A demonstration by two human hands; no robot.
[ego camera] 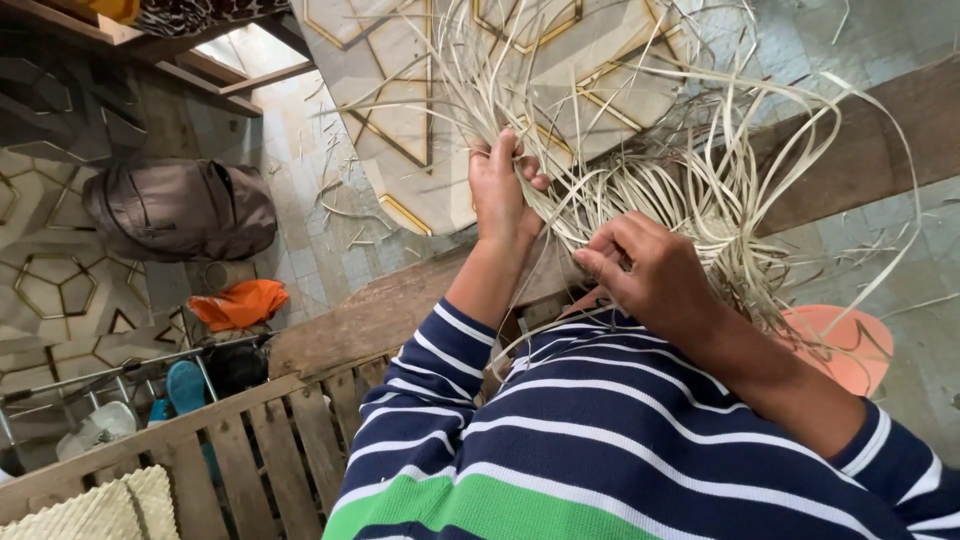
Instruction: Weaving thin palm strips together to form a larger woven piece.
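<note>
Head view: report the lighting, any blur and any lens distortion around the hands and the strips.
Head view: soft, even daylight, no harsh glare; left hand and right hand are sharp, gripping the pale cane strips; thin strip ends at the top edge smear slightly; wide-angle lens bends the wooden beam and slatted rail; the bag sits in dimmer shade.
</note>
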